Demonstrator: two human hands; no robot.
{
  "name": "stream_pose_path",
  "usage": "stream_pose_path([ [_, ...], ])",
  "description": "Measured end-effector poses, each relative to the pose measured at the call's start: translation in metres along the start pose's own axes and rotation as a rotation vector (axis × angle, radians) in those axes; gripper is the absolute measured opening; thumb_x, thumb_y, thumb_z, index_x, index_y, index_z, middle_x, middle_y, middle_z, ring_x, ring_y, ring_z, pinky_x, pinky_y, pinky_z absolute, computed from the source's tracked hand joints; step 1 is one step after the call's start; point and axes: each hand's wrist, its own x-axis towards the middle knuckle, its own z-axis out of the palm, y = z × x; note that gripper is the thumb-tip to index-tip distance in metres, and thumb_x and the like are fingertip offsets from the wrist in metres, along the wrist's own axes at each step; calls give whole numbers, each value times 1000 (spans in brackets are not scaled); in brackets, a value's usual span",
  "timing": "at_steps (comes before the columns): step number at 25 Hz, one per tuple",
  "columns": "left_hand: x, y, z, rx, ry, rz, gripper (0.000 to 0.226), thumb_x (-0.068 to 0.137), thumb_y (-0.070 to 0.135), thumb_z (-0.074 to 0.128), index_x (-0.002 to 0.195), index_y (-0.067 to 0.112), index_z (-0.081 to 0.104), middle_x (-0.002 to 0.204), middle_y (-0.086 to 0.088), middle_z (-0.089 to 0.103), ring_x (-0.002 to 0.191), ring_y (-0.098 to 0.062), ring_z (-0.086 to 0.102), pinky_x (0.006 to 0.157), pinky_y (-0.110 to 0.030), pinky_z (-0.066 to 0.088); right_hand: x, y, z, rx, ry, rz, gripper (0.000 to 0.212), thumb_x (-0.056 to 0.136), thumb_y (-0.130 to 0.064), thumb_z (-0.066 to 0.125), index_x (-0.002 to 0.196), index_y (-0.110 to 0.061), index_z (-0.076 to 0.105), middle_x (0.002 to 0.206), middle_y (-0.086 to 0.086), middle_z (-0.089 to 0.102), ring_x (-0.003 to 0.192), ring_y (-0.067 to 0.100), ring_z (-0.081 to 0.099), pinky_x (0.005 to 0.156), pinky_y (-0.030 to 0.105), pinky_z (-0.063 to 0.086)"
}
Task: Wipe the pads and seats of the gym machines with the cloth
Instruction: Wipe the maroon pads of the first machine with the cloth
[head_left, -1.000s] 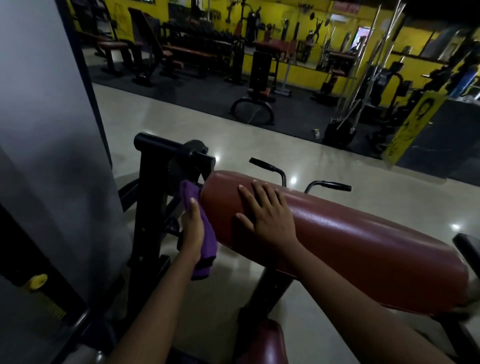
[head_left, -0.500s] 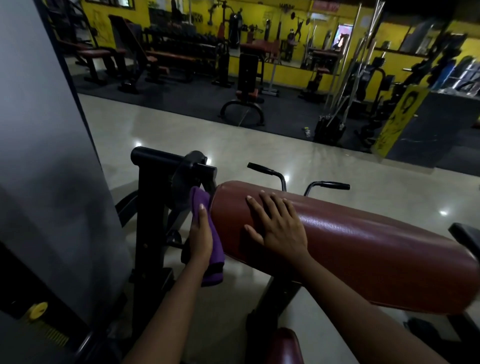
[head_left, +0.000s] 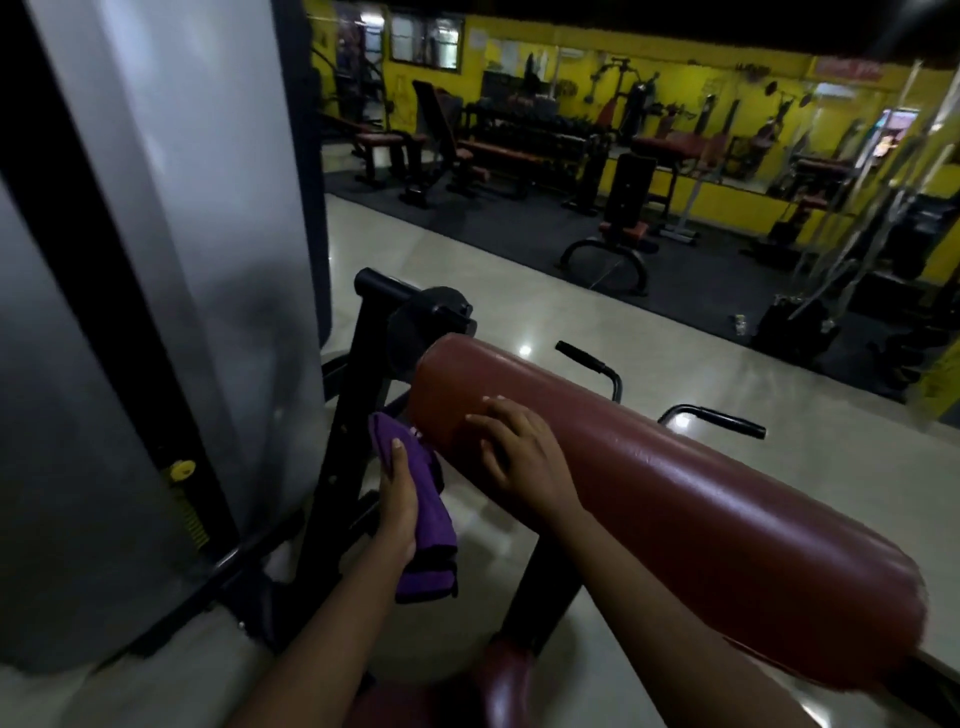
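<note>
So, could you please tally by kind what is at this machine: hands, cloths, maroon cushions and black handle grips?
Hands: 2, left hand and right hand
Purple cloth: 1
Maroon cushions: 2, long pad and seat
Black handle grips: 2
Total: 7

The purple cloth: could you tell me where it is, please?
In the head view, lower left, the purple cloth is in the left hand at the left end of the red pad, beside the black frame.

Black frame (head_left: 358, 415) just beside pad (head_left: 675, 499)
</note>
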Motion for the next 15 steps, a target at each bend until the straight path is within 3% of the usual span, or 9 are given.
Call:
stream_pose_path([
  [3,-24,-24,-12,-80,-3,-52,117,50,93,45,143,22,37,140,-10,50,123,-28,51,107,-46,39,-33,-22,-8,431,-50,242,29,92,-19,53,119,-20,62,130,2,52,120,8,46,97,12,34],
  [4,-28,-32,-17,-86,-15,-67,120,45,94,48,141,22,40,136,-9,54,120,-27,54,105,-46,41,-44,-30,-6,574,-79,322,29,92,-19,55,121,-21,60,131,4,51,120,6,45,97,9,34],
  [7,-83,-19,-25,-146,-74,-83,83,75,75,45,133,15,50,123,-12,62,106,-26,62,95,-41,49,-76,-62,0,859,-263,469,39,93,-31,54,132,-31,48,141,2,39,130,9,36,109,23,30],
  [9,-110,-22,-27,-210,-132,-106,64,88,62,38,127,14,54,125,-9,60,108,-24,60,91,-34,49,-97,-85,4,930,-343,534,49,92,-38,53,139,-32,39,144,-3,33,131,7,30,108,22,24],
  [12,-143,-41,-39,-173,-223,-129,72,86,69,31,137,20,46,138,-1,50,130,-21,47,101,-32,39,-122,-114,5,922,-262,580,61,87,-42,58,142,-25,37,142,-1,40,130,10,37,110,27,29],
  [15,-164,-64,-65,-222,-118,-71,59,92,56,35,133,17,50,137,-7,53,119,-21,54,98,-32,41,-151,-122,4,902,-279,526,60,82,-43,59,137,-22,45,135,2,51,124,14,48,107,34,38],
])
